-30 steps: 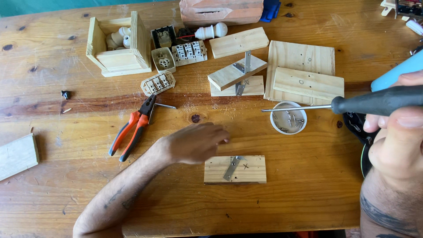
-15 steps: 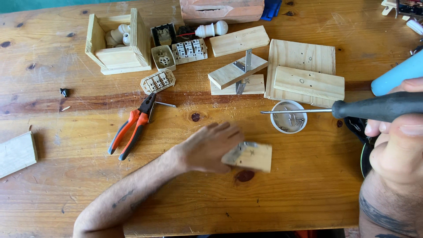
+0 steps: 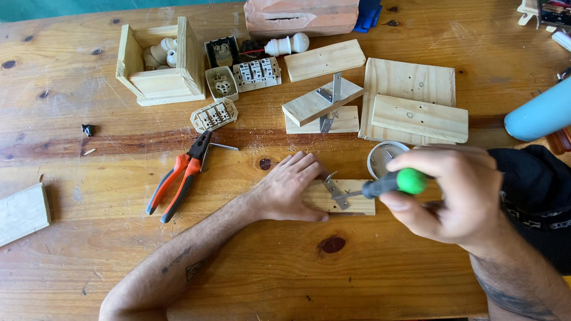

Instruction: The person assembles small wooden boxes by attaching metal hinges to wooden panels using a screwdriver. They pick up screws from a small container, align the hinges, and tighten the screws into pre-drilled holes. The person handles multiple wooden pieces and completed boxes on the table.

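My left hand (image 3: 289, 187) lies flat, fingers spread, pressing the small wooden block (image 3: 348, 204) against the wooden table (image 3: 250, 267); a metal bracket (image 3: 335, 191) sits on the block's top face. My right hand (image 3: 449, 193) is closed around the black screwdriver with green cap (image 3: 394, 184), its tip meeting the bracket. Red-handled pliers (image 3: 178, 181) lie to the left, well apart from the block.
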